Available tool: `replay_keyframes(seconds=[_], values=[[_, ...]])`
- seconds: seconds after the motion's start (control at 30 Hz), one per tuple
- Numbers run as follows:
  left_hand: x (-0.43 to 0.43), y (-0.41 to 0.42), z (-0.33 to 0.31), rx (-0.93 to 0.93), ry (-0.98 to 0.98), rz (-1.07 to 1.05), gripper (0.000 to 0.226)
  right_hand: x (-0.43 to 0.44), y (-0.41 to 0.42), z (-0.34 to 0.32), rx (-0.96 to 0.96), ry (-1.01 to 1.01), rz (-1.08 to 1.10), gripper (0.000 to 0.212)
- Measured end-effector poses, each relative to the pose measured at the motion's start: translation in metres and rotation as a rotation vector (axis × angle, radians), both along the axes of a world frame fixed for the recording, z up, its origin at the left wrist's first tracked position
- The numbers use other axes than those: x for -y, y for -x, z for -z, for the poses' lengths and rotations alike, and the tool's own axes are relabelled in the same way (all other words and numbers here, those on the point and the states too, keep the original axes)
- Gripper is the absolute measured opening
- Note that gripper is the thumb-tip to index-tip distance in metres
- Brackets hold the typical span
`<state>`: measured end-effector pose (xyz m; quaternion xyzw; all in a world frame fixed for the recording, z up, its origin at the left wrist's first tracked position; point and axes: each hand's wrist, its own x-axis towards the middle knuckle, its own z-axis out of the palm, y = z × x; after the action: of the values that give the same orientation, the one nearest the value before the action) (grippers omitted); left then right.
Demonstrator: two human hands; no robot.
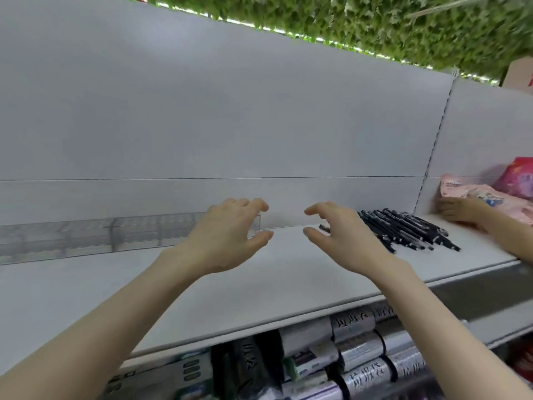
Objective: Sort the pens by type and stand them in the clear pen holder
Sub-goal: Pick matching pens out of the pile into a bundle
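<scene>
Nothing done yet imo: clear pen holder (129,232) at shelf (259,287) back-left looks empty. Black pens (403,229) piled flat, right. Left grip (225,241) & right grip (343,243) spread open, empty, btwn the 2.

The silver rolls (359,350) under the shelf (259,287) read "垃圾袋".

white shelf (259,284) | white back panel (202,111) | green leafy wall (375,24) above | packaged goods (360,350) below
</scene>
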<state>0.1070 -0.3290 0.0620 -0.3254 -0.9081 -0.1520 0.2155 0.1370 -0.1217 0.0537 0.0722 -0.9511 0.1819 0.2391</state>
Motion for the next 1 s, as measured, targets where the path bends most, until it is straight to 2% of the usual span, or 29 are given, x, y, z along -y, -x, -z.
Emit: replay_keyframes(seconds=[0.37, 0.57, 0.73, 0.9, 1.0], values=[[-0.123, 0.091, 0.005, 0.11, -0.012, 0.033, 0.044, -0.124, 0.085, 0.004, 0.091, -0.055, 0.111, 0.034], [-0.193, 0.122, 0.025, 0.2, 0.017, 0.026, 0.043, -0.194, 0.118, 0.013, 0.151, -0.062, 0.092, 0.031], [-0.242, 0.134, 0.042, 0.319, 0.007, -0.063, 0.046, -0.244, 0.148, 0.022, 0.194, -0.105, -0.007, 0.035], [-0.277, 0.138, 0.059, 0.42, -0.054, -0.26, 0.054, -0.284, 0.173, 0.029, 0.243, -0.163, -0.177, 0.038], [-0.294, 0.135, 0.065, 0.466, -0.165, -0.35, 0.059, -0.299, 0.184, 0.032, 0.277, -0.163, -0.272, 0.038]])
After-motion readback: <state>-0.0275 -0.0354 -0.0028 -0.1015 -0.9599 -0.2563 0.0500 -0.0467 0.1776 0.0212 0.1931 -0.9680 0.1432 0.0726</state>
